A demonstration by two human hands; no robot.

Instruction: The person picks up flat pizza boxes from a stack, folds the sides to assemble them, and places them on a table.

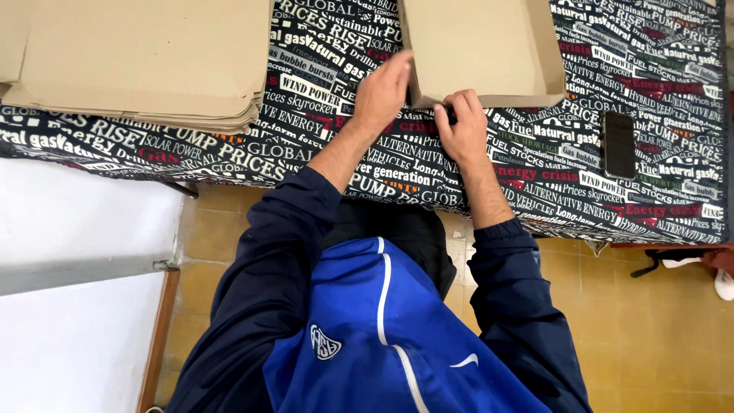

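A brown paper bag point(482, 46) lies flat on the table in front of me, its near edge facing me. My left hand point(381, 90) rests on the bag's near left corner, fingers stretched along its left edge. My right hand point(461, 126) pinches the bag's near edge just right of that corner, thumb and fingers closed on the paper. Both arms wear dark blue sleeves.
A thick stack of flat brown paper bags point(145, 57) sits at the far left of the table. The table carries a black cloth point(535, 164) printed with white words. A black phone point(618, 144) lies to the right. Tiled floor point(657, 336) and a white panel point(76, 306) lie below.
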